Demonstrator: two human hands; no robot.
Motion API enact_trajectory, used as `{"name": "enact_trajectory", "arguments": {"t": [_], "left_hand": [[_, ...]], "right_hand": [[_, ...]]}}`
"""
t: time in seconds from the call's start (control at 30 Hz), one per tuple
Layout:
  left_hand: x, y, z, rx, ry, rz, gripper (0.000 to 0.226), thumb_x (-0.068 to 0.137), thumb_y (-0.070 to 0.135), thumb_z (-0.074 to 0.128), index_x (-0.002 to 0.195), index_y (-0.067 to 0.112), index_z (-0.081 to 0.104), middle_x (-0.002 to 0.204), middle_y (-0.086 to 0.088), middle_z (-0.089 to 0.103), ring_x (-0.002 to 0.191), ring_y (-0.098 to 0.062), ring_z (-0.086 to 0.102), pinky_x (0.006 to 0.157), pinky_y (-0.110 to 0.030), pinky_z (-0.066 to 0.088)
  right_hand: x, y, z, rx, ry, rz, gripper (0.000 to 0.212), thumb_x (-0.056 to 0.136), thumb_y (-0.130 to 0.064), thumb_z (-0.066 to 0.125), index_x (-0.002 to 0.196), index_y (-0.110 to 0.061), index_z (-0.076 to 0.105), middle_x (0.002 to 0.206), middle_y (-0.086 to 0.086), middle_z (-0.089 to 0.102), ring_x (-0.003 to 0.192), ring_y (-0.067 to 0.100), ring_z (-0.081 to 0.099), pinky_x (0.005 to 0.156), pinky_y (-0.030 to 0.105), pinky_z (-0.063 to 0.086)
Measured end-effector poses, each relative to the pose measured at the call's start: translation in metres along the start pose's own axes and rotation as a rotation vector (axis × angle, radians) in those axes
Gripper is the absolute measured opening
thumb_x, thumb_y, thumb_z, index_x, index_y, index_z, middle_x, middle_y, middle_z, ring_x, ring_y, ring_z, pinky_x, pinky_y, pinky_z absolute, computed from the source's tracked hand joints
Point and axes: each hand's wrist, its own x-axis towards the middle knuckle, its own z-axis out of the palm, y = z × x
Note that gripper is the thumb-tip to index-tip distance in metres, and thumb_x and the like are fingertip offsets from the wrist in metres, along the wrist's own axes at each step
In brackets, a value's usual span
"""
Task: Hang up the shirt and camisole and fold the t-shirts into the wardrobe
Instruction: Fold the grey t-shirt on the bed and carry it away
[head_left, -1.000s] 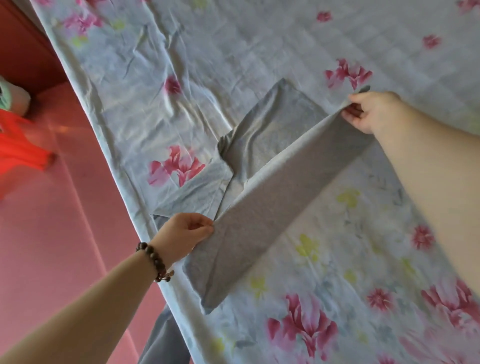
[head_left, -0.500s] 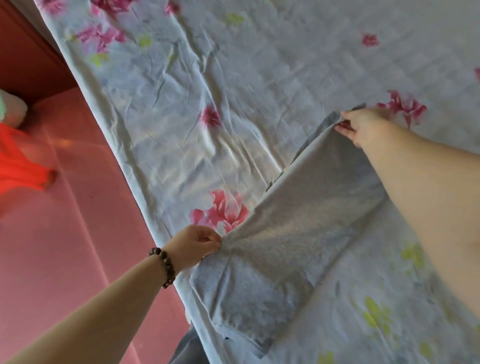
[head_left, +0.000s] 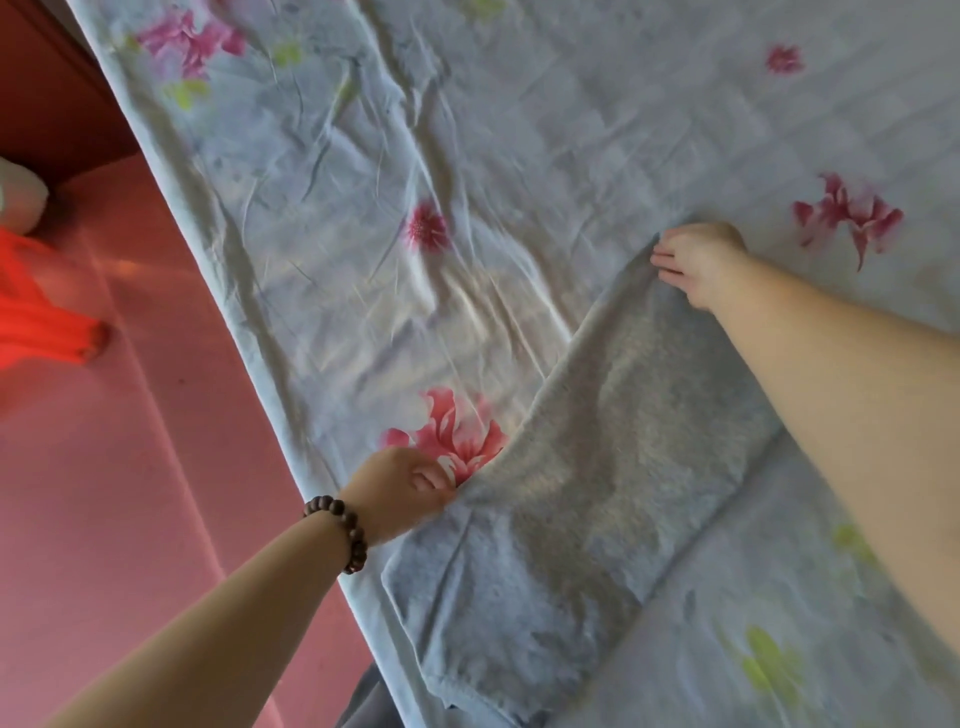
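A grey t-shirt (head_left: 613, 467) lies folded into a long strip on the flowered bed sheet (head_left: 467, 156), running from the bed's near edge up to the right. My left hand (head_left: 405, 486), with a bead bracelet on the wrist, pinches the strip's left edge near a pink flower. My right hand (head_left: 696, 262) grips the far upper corner of the strip and holds it down on the sheet. The shirt's lower end (head_left: 467, 675) lies flat near the bed's edge.
The bed's edge runs diagonally from top left to bottom middle. A pinkish floor (head_left: 130, 493) lies to the left. An orange garment (head_left: 36, 317) and a pale object (head_left: 21, 197) sit at the far left edge. Dark grey cloth (head_left: 363, 706) hangs below the bed edge.
Both hands carried the raised fold of the grey t-shirt over and laid it down, covering the sleeve and lower layer that showed before. The view shifted toward the bed edge.
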Motion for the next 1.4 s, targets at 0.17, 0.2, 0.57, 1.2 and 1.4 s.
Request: {"name": "enact_trajectory", "arguments": {"t": [0.17, 0.2, 0.57, 1.2, 1.4], "left_hand": [[-0.003, 0.011, 0.001, -0.046, -0.04, 0.017, 0.008, 0.083, 0.021, 0.07, 0.082, 0.029, 0.07, 0.085, 0.02, 0.065, 0.084, 0.003, 0.062, 0.076, -0.009, 0.044], [-0.003, 0.013, 0.004, -0.06, -0.04, -0.008, 0.007, 0.082, 0.023, 0.071, 0.085, 0.028, 0.068, 0.086, 0.018, 0.065, 0.086, 0.0, 0.062, 0.075, -0.011, 0.046], [0.017, 0.019, 0.001, 0.313, -0.352, 0.045, 0.033, 0.085, 0.034, 0.069, 0.065, 0.013, 0.052, 0.066, 0.007, 0.047, 0.059, -0.005, 0.044, 0.049, -0.01, 0.034], [-0.004, -0.005, 0.018, 0.04, -0.431, -0.09, 0.028, 0.077, 0.026, 0.078, 0.094, 0.006, 0.068, 0.094, -0.01, 0.072, 0.088, -0.026, 0.07, 0.084, -0.04, 0.057], [-0.02, -0.012, 0.023, 0.182, -0.306, -0.015, 0.03, 0.078, 0.036, 0.076, 0.086, 0.01, 0.064, 0.078, 0.003, 0.063, 0.075, -0.016, 0.06, 0.057, -0.018, 0.045]], "right_hand": [[-0.067, 0.056, -0.002, -0.497, 0.081, -0.408, 0.027, 0.09, -0.01, 0.054, 0.115, -0.005, 0.064, 0.117, 0.017, 0.064, 0.109, 0.029, 0.059, 0.093, 0.03, 0.042], [-0.091, 0.077, 0.001, -0.524, 0.079, -0.49, 0.028, 0.089, -0.008, 0.055, 0.115, -0.001, 0.063, 0.116, 0.02, 0.062, 0.11, 0.034, 0.058, 0.094, 0.031, 0.04], [-0.269, 0.25, 0.039, -1.129, 0.164, -0.607, 0.07, 0.093, -0.06, 0.032, 0.147, -0.016, 0.034, 0.154, 0.007, 0.03, 0.145, 0.023, 0.022, 0.114, 0.057, 0.018], [-0.344, 0.262, 0.045, -0.439, 0.528, 0.155, 0.038, 0.089, -0.042, 0.059, 0.1, -0.008, 0.046, 0.065, -0.003, 0.05, 0.064, 0.028, 0.056, 0.053, 0.029, 0.034], [-0.35, 0.284, 0.043, -0.468, 0.589, 0.11, 0.025, 0.095, -0.033, 0.054, 0.089, -0.01, 0.049, 0.06, 0.005, 0.052, 0.061, 0.035, 0.059, 0.05, 0.034, 0.04]]}}
